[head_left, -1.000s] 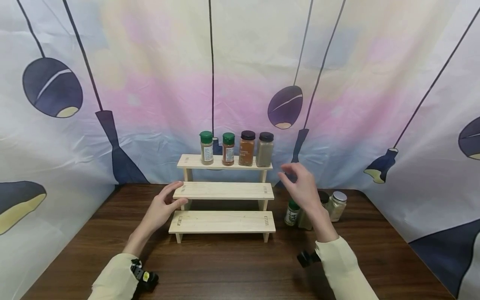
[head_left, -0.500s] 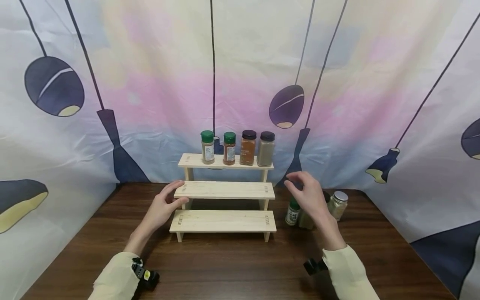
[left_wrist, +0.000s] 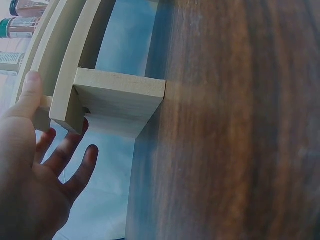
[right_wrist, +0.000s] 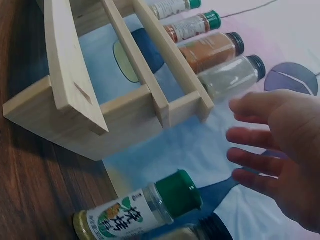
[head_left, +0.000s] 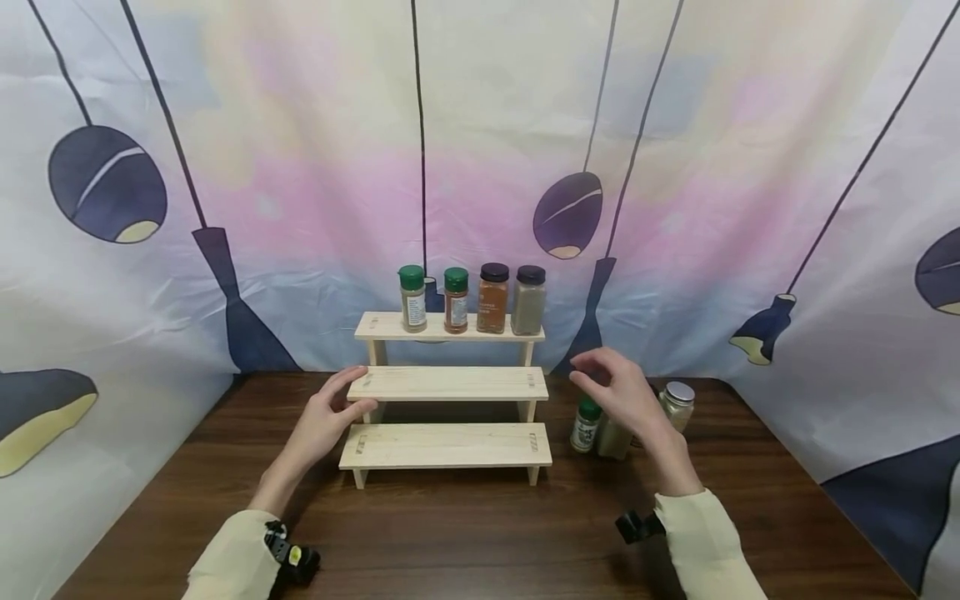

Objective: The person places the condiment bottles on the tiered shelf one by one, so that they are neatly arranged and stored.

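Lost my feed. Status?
Left hand holds three-tier wooden rack. Right hand open above green-capped spice bottle. Nothing between.

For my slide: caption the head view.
Left hand holds the wooden rack; right hand hovers over jars beside it.
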